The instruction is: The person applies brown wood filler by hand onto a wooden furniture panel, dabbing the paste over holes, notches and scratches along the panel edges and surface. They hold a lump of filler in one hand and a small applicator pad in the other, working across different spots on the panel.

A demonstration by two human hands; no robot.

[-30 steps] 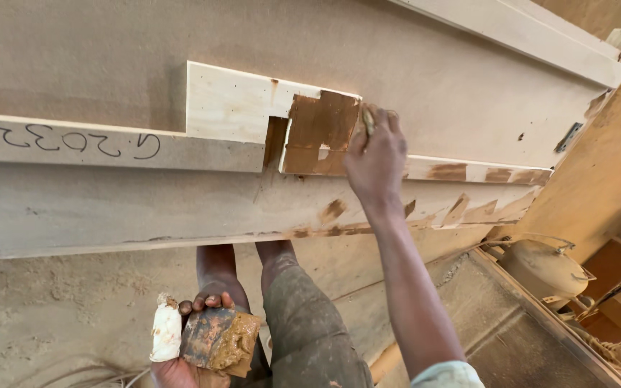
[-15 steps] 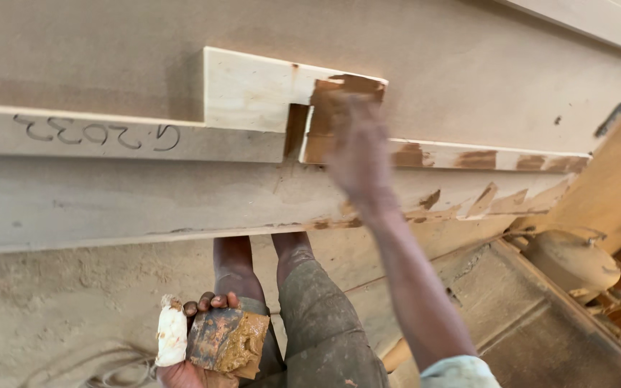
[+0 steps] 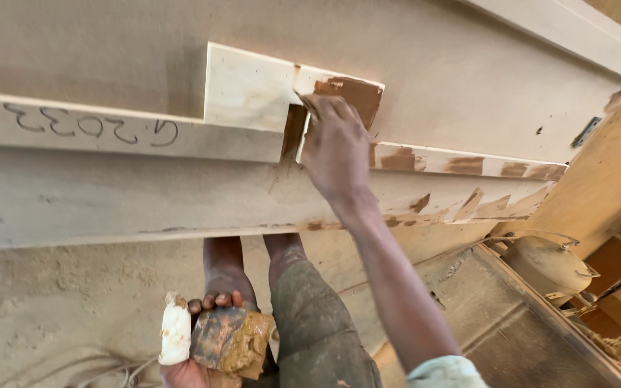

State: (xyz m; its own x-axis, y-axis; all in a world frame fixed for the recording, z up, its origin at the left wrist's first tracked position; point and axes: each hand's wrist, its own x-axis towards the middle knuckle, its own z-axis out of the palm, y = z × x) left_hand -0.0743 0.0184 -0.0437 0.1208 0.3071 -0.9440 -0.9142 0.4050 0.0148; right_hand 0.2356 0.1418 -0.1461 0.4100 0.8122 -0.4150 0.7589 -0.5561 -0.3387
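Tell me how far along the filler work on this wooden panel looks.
Done: brown filler patches dot the ledge of the pale wooden panel to the right. In hand: the right hand spreads brown filler at the pale inset block's joint; the left hand holds a filler-smeared board. Left: the ledge leftwards shows no filler.

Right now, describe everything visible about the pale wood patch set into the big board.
The patch is a pale, smooth rectangular wood piece, lighter than the grey-brown board around it. It lies flush against the board's stepped edge, with tiny dark specks on its face. Brown filler covers its right end, where the right hand presses. The left end is bare.
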